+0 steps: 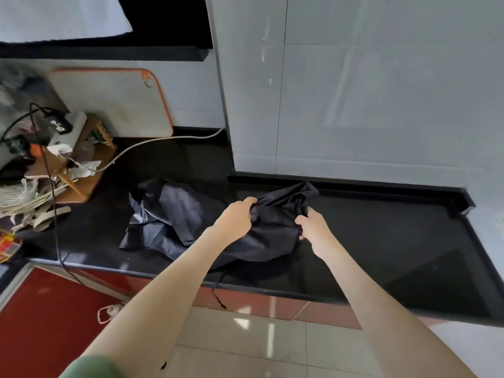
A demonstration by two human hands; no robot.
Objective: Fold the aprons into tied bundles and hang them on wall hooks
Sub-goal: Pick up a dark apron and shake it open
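A dark navy apron (275, 227) lies bunched on the black countertop (395, 241). My left hand (237, 216) grips its upper left folds. My right hand (313, 227) pinches the cloth at its right side. A second, paler blue-grey apron (169, 214) lies crumpled just to the left, touching the first. A dark tie string (218, 291) hangs over the counter's front edge. No wall hooks are in view.
A white cutting board with an orange rim (114, 99) leans against the wall at the back left. A wooden stand (81, 165) piled with cables, chargers and bags fills the left end. A white cable (163, 141) runs along the counter. White tiled wall (368, 91) rises behind.
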